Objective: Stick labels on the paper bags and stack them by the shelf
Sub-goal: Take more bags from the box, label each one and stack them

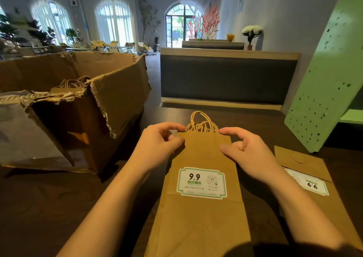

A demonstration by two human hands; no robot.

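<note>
Fingers [173, 126] of our left hand [157, 146] and right hand [250, 155] pinch the top corners of the paper bag [202, 217], which lies flat on the counter [49, 198] with its label [201, 183] stuck on. Lifted by such thin corners, we judge, it could crease or slip, and land crooked on the other bag [302, 164] by the green shelf [324, 80].

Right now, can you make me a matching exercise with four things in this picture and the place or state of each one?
1. box
2. centre bag
3. right bag
4. shelf

A. green, with holes
B. label upside down
C. torn, at left
D. label upright

Pairs: 1-C, 2-D, 3-B, 4-A
</note>
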